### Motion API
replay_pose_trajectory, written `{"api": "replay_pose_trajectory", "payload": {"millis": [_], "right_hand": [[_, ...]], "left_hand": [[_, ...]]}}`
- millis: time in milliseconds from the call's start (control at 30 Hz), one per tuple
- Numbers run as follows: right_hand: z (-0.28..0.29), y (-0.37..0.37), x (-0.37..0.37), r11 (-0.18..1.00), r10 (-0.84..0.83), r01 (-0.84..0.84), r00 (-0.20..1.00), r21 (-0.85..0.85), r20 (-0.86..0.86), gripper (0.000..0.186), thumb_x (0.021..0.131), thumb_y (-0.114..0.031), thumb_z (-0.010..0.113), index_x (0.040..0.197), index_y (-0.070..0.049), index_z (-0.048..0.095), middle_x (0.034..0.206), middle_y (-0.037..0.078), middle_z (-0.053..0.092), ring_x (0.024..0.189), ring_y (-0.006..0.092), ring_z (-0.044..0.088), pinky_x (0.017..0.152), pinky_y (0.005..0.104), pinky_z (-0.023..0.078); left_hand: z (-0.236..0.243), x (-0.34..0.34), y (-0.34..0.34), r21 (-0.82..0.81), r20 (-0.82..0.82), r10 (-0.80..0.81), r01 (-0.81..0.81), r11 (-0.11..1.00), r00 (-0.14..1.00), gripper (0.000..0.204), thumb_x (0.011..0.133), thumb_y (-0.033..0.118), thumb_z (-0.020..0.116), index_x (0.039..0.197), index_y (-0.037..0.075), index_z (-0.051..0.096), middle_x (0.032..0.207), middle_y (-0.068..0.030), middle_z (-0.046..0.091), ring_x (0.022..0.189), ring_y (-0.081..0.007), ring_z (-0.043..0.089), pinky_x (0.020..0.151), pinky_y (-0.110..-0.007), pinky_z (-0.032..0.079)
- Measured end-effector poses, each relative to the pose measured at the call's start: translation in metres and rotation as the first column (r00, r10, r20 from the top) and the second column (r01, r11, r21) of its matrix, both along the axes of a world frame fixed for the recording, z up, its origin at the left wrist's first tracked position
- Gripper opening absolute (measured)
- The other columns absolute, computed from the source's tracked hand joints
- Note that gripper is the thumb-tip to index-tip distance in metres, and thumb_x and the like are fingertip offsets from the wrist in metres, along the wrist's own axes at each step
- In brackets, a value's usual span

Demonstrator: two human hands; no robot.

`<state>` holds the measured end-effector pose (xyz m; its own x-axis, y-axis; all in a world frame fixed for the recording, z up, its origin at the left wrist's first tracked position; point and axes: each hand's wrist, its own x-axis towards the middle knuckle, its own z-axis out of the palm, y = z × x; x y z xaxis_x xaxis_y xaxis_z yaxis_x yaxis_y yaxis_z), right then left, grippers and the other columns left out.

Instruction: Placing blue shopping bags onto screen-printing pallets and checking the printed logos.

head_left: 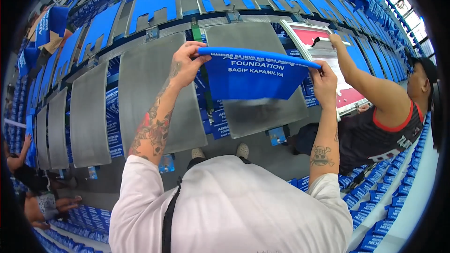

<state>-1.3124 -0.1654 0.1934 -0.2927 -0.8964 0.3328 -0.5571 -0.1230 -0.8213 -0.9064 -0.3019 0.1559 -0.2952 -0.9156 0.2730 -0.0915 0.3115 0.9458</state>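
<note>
I hold a blue cloth bag [253,77] with white print stretched out in front of me, above a grey metal plate [262,112]. My left hand [186,63] pinches its upper left corner. My right hand [323,82] grips its upper right edge. The bag's top edge runs between my two hands and its body hangs down over the plate. Both of my forearms are tattooed and rise from a white shirt at the bottom of the view.
Rows of grey plates [150,93] stand side by side, with blue bags [154,1] laid on more plates behind. Another person [389,112] at my right reaches to a framed screen [323,49]. Stacks of blue bags [375,197] lie on the floor. Other people [28,178] sit at left.
</note>
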Motion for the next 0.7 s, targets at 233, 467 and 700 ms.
{"api": "replay_pose_trajectory", "payload": {"millis": [233,467,700], "right_hand": [[-0.062,0.046,-0.049,0.966,0.254,-0.246,0.961,-0.083,0.108,0.022,0.095,0.014,0.053,0.113,0.003,0.06,0.115,0.016,0.073,0.113,0.0203,0.067,0.098,0.0321,0.052],[-0.154,0.092,-0.071,0.931,0.255,-0.254,0.966,0.263,0.032,0.032,0.083,0.018,0.06,0.105,-0.002,0.071,0.091,0.004,0.073,0.087,0.0144,0.07,0.078,0.0275,0.055],[-0.169,0.036,-0.079,0.942,0.071,-0.17,0.944,0.291,0.322,0.015,0.094,-0.009,0.072,0.106,0.0,0.068,0.082,0.0,0.067,0.069,0.0065,0.058,0.063,0.0231,0.047]], "left_hand": [[-0.051,-0.039,0.09,-0.21,-0.028,0.114,-0.117,0.971,0.993,0.019,0.095,-0.005,0.06,0.111,0.001,0.068,0.108,-0.0114,0.075,0.09,-0.0156,0.071,0.081,-0.03,0.057],[-0.125,-0.062,0.181,0.195,0.249,0.223,-0.274,0.942,0.943,0.015,0.095,0.0,0.061,0.108,0.004,0.069,0.088,-0.0075,0.075,0.082,-0.0157,0.074,0.074,-0.031,0.057],[-0.152,-0.065,0.129,0.167,0.32,0.378,-0.445,0.88,0.869,0.018,0.097,0.019,0.07,0.106,0.003,0.071,0.083,-0.003,0.072,0.078,-0.008,0.064,0.072,-0.028,0.052]]}}
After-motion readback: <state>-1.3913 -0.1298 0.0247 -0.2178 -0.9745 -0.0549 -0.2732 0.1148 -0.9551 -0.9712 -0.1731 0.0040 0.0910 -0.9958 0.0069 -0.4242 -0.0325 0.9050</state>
